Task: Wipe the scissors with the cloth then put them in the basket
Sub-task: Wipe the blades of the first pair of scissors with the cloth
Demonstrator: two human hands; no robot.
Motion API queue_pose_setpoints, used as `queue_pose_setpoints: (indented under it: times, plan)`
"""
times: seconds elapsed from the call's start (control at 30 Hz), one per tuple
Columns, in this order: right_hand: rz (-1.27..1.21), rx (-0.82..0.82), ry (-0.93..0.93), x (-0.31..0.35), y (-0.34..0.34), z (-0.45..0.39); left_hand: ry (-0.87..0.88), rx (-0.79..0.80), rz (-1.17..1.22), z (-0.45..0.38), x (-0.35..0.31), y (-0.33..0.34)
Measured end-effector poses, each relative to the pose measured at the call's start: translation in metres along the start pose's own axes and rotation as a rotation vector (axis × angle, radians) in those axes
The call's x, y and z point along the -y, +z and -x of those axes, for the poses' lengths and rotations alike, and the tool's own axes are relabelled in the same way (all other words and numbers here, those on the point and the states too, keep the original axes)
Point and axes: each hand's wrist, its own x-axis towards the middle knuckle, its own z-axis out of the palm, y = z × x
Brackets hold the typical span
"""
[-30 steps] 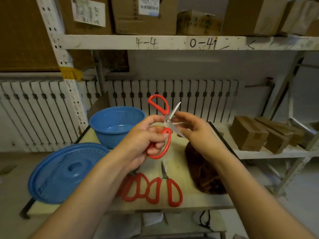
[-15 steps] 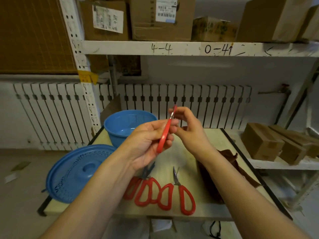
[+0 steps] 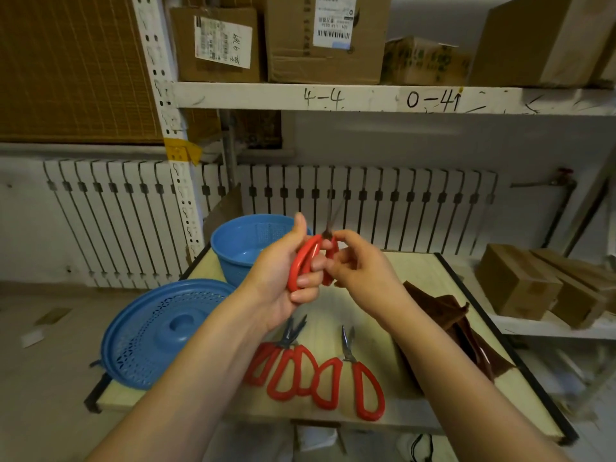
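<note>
My left hand (image 3: 283, 281) grips the red handles of a pair of scissors (image 3: 308, 258) held upright above the table, blades pointing up and blurred. My right hand (image 3: 360, 268) pinches the same scissors near the pivot and the right handle. The blue basket (image 3: 233, 248) stands just behind my hands at the table's far left. The brown cloth (image 3: 450, 321) lies crumpled on the table to the right, untouched. More red-handled scissors (image 3: 320, 375) lie on the table near its front edge.
A blue perforated lid (image 3: 160, 331) lies at the table's left front, overhanging the edge. The wooden table (image 3: 416, 271) has a dark rim. A metal shelf (image 3: 366, 98) with cardboard boxes hangs above; more boxes (image 3: 520, 285) sit on a low shelf at right.
The scissors were open with blades spread; now the handles are together and the blades point straight up. My right hand has shifted from the blade to the pivot and handle.
</note>
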Motion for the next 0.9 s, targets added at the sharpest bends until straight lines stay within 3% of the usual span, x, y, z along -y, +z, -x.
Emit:
queue_pose_setpoints:
  times: [0.2, 0.4, 0.53, 0.7, 0.9]
  plan:
    - [-0.291, 0.084, 0.149, 0.008, -0.009, 0.011, 0.166, -0.121, -0.295, -0.005, 0.011, 0.000]
    - [-0.213, 0.050, 0.113, 0.014, -0.006, 0.018, 0.358, -0.334, -0.790, -0.018, 0.022, 0.000]
    - [0.002, -0.015, 0.088, 0.010, -0.005, 0.019, 0.384, -0.298, -0.788, -0.025, 0.033, 0.004]
    - [0.098, -0.048, 0.107, 0.000, -0.010, 0.016, 0.332, -0.243, -0.863, -0.033, 0.045, 0.015]
    - [0.254, -0.128, 0.227, -0.018, -0.052, 0.008, 0.258, -0.214, -0.902, -0.044, 0.055, 0.025]
